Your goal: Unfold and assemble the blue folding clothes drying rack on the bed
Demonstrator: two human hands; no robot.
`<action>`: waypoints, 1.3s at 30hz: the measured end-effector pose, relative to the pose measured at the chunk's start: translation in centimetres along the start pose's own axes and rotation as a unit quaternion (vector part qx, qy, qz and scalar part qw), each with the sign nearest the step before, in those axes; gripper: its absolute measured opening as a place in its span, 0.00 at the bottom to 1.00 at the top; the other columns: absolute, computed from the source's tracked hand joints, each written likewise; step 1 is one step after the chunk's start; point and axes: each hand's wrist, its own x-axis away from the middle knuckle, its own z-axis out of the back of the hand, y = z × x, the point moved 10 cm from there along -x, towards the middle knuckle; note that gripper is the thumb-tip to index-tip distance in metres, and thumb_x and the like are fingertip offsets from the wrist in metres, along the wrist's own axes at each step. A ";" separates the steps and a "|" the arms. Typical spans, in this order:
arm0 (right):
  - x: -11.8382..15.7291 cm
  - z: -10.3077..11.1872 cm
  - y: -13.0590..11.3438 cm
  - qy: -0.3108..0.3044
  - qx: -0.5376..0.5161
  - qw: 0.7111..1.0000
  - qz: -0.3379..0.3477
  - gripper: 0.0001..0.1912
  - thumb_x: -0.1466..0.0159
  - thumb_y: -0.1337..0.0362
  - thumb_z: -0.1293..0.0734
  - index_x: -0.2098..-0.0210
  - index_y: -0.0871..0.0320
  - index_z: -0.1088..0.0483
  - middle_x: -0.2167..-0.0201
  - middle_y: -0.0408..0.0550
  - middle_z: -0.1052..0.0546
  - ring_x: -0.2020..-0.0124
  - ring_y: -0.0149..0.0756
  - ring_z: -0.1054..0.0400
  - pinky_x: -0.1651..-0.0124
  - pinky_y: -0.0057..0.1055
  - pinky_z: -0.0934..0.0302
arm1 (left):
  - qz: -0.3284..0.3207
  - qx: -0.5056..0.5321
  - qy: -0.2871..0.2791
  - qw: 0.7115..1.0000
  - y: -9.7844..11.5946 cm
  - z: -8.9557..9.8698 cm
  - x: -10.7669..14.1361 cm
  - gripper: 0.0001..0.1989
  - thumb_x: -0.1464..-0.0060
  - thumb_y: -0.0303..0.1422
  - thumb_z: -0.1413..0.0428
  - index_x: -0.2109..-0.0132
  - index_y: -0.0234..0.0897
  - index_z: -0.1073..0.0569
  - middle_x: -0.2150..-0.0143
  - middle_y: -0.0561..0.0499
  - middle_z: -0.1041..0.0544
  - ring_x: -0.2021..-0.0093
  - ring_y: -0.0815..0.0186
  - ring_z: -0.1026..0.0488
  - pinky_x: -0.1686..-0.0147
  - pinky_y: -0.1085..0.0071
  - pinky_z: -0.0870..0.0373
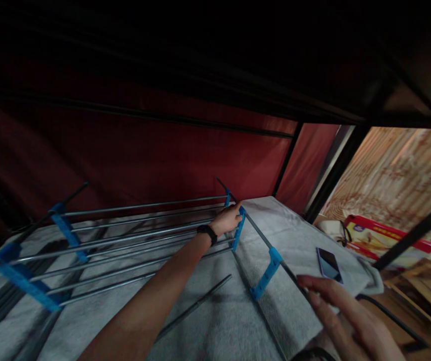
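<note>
A rack of thin metal tubes (140, 234) and blue plastic brackets lies on a grey blanket. My left hand (229, 219), with a black band on the wrist, is closed round a blue bracket (240, 229) at the rack's right side. At the lower right my right hand (331, 306) pinches the near end of a dark rod (261, 234) between thumb and fingers. Another blue bracket (268, 274) hangs on this rod between my hands. One loose tube (196, 306) rests on the blanket below my left forearm.
More dark tubes (8, 296) lie at the lower left. A phone (328, 264) is on the blanket (294, 225) at the right. Beyond it are a red and yellow box (384, 238) and wooden furniture (422, 296). Dark frame bars and a red curtain (155, 160) surround the bed.
</note>
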 end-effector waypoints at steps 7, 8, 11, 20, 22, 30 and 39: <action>-12.8 -7.4 3.7 -0.204 -0.111 0.963 -0.134 0.18 0.38 0.48 0.30 0.63 0.57 0.26 0.70 0.47 0.21 0.69 0.36 0.28 0.67 0.30 0.34 | 0.005 -0.024 -0.057 0.998 -1.2 -2.6 -2.7 0.33 0.42 0.28 0.44 0.30 0.41 0.39 0.44 0.46 0.21 0.47 0.61 0.24 0.51 0.71 0.31; -13.5 -9.2 4.0 -0.226 -0.119 0.955 -0.148 0.15 0.35 0.51 0.31 0.65 0.58 0.28 0.73 0.45 0.23 0.72 0.33 0.30 0.69 0.27 0.37 | 0.005 -0.026 -0.059 0.998 -1.2 -2.7 -3.0 0.31 0.42 0.28 0.45 0.33 0.41 0.37 0.47 0.47 0.21 0.50 0.61 0.24 0.53 0.71 0.31; -14.7 -12.8 4.6 -0.247 -0.120 0.945 -0.177 0.12 0.30 0.56 0.37 0.66 0.56 0.34 0.79 0.41 0.27 0.80 0.28 0.35 0.75 0.24 0.42 | 0.011 -0.029 -0.060 0.998 -1.3 -3.0 -3.7 0.27 0.42 0.28 0.45 0.36 0.41 0.35 0.52 0.48 0.21 0.56 0.63 0.24 0.58 0.72 0.31; -17.0 -14.4 6.7 -0.194 -0.083 0.957 -0.200 0.13 0.28 0.58 0.40 0.66 0.57 0.33 0.85 0.32 0.43 0.89 0.25 0.51 0.86 0.24 0.51 | 0.023 -0.022 -0.060 0.998 -2.3 -3.7 -4.6 0.22 0.45 0.26 0.45 0.44 0.44 0.33 0.60 0.53 0.23 0.62 0.65 0.26 0.65 0.74 0.34; -16.8 -14.7 6.8 -0.201 -0.114 0.949 -0.212 0.12 0.29 0.57 0.40 0.66 0.56 0.34 0.85 0.31 0.44 0.89 0.25 0.52 0.87 0.24 0.52 | 0.024 -0.018 -0.060 0.998 -2.5 -3.9 -4.7 0.22 0.45 0.25 0.45 0.44 0.44 0.33 0.60 0.54 0.23 0.63 0.66 0.26 0.65 0.74 0.34; -15.8 -15.3 5.9 -0.219 -0.225 0.915 -0.255 0.10 0.29 0.58 0.39 0.66 0.54 0.38 0.84 0.30 0.46 0.89 0.23 0.54 0.88 0.21 0.56 | 0.020 -0.007 -0.070 0.997 -2.6 -4.3 -5.0 0.22 0.47 0.23 0.47 0.45 0.43 0.34 0.63 0.54 0.25 0.64 0.67 0.29 0.67 0.75 0.37; -15.3 -15.5 5.6 -0.245 -0.309 0.872 -0.289 0.11 0.28 0.61 0.40 0.67 0.55 0.39 0.83 0.30 0.44 0.88 0.21 0.54 0.87 0.19 0.59 | 0.029 -0.009 -0.083 0.996 -2.7 -4.3 -5.0 0.23 0.47 0.23 0.47 0.44 0.43 0.34 0.61 0.54 0.25 0.64 0.67 0.29 0.66 0.75 0.37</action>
